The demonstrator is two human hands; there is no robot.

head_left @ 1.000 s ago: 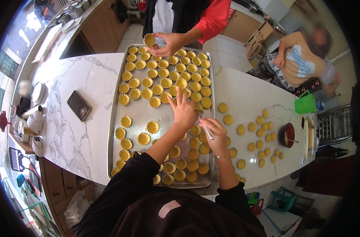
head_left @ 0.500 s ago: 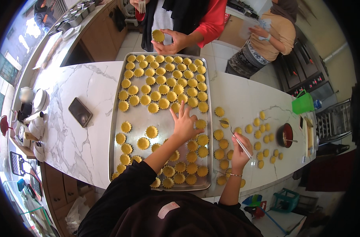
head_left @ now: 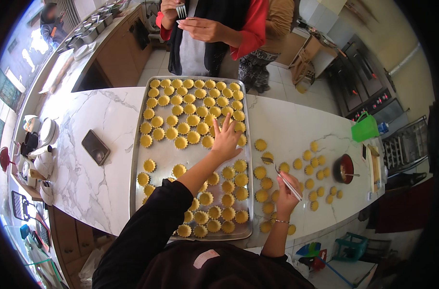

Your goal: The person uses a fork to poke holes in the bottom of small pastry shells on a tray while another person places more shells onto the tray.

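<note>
My left hand [head_left: 225,143] reaches over the large metal baking tray [head_left: 169,155], fingers spread, its fingertips among yellow fluted tart shells [head_left: 193,137] in the far rows. Whether a fingertip touches a shell I cannot tell. To the right of the tray, my right hand [head_left: 288,195] holds a fork [head_left: 277,168] with a pale handle. Its tines are at a tart shell [head_left: 267,156] on the marble worktop. Several more shells [head_left: 261,195] stand near that hand, some partly hidden by it. My left sleeve covers some shells in the near part of the tray.
Across the counter a person in red sleeves holds another fork [head_left: 181,10] in their hands [head_left: 202,30]. A phone [head_left: 96,146] lies left of the tray. On the right are a dark red bowl [head_left: 343,168] with a utensil and a green container [head_left: 365,127]. Another person stands behind.
The view has shifted slightly. My left hand stays spread over the far rows. The person opposite has brought the raised shell hand to the fork. The person behind has moved left.
</note>
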